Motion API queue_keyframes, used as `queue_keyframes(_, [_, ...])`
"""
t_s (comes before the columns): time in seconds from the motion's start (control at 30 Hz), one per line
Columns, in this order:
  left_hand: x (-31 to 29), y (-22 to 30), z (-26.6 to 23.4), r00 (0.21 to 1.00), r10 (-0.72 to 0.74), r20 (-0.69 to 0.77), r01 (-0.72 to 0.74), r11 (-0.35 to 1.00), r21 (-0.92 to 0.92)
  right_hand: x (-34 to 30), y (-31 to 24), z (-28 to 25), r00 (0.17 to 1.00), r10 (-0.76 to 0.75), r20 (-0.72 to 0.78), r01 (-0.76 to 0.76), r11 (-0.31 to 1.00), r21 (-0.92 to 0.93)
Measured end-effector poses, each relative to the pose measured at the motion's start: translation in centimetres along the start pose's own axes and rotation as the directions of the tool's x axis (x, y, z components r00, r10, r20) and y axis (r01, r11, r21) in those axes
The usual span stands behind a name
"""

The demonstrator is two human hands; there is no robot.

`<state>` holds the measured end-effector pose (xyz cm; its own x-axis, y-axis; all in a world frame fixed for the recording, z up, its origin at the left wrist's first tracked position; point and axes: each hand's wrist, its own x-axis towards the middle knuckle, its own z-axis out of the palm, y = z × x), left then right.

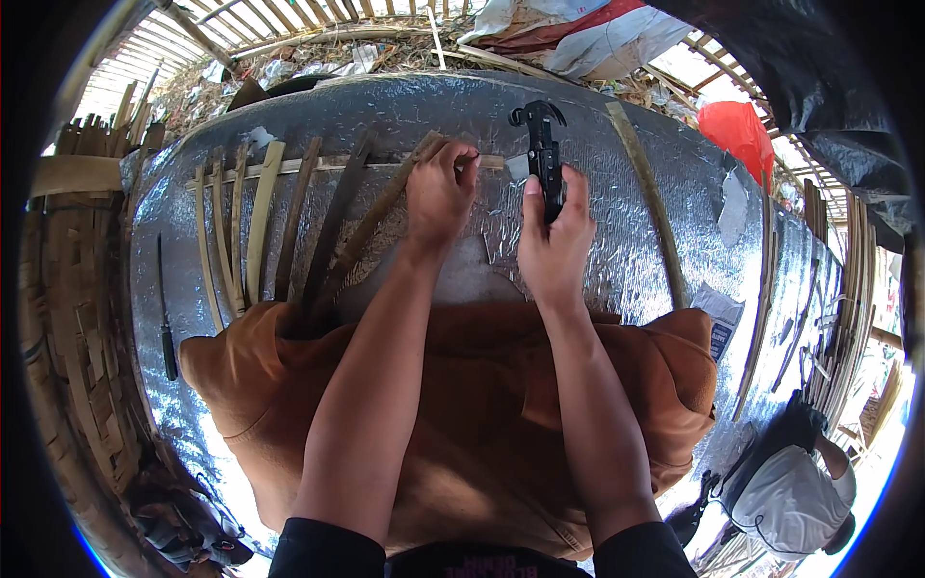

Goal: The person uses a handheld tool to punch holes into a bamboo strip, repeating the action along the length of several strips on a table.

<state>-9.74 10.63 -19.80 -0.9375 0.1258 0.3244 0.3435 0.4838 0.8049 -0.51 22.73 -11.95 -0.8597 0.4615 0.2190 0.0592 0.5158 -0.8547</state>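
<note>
My right hand (559, 236) is closed around a black multi-tool with a hammer head (545, 159), held upright with its claw and head at the top. My left hand (441, 197) is closed in a pinch above the end of a bamboo slat (371, 222); what its fingertips hold, if anything, is too small to make out. Beneath that hand runs a thin crosswise bamboo strip (489, 162), its right end showing between my hands. Several slats lie across it to the left, among them a pale one (262, 217) and a dark one (335, 217).
Shiny foil sheeting (607, 207) covers the ground. A single bamboo strip (647, 193) lies to the right, and a dark-handled long knife (167, 328) to the far left. A red plastic bag (735, 135) is at the back right. Another person (790, 496) is at the lower right.
</note>
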Motion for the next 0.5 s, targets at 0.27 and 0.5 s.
queue_keyframes(0.27, [0.10,-0.23,-0.24,0.997,0.041,-0.069,-0.048,0.993,-0.103,-0.17,0.42,0.25,1.000,0.002,0.017,-0.002,1.000,-0.019])
queue_keyframes(0.5, [-0.16,-0.72,-0.03,0.982,-0.184,0.046,0.190,0.948,-0.256,-0.26,0.49,0.22,0.999,0.014,0.045,-0.012,0.999,-0.041])
